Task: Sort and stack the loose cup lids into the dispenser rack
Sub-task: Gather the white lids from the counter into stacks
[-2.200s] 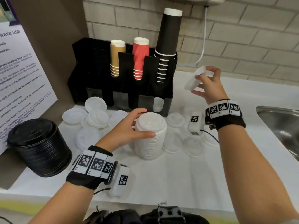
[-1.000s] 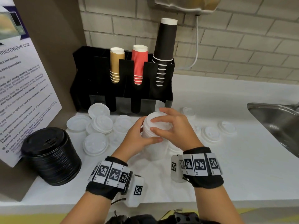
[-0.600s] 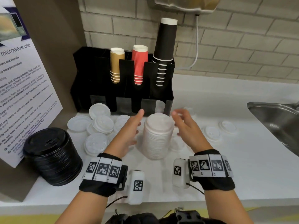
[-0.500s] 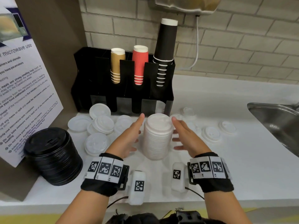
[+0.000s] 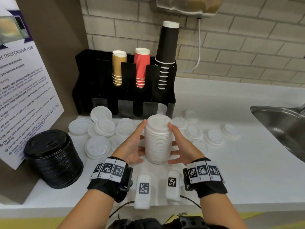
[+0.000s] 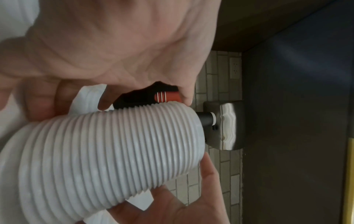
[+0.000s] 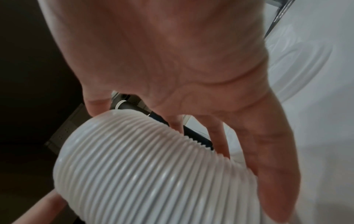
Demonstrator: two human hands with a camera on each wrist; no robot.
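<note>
Head view, centre frame, tall stack of white lids (image 5: 158,139) upright on the table (image 5: 247,171), left hand (image 5: 132,146) and right hand (image 5: 183,146) pressing its sides with straight fingers, dispenser rack (image 5: 125,83) above, loose lids (image 5: 99,146) scattered alongside.

We see loose lids (image 5: 100,126) crowding the counter (image 5: 247,171) either side of the stack (image 5: 157,139); the rack (image 5: 125,96) blocks behind; the front counter lies bare.

Pale brick-tiled wall (image 5: 247,47), white counter (image 5: 247,171), steel sink (image 5: 280,123) at right, brown panel (image 5: 54,38) bearing a microwave notice (image 5: 21,96)
</note>
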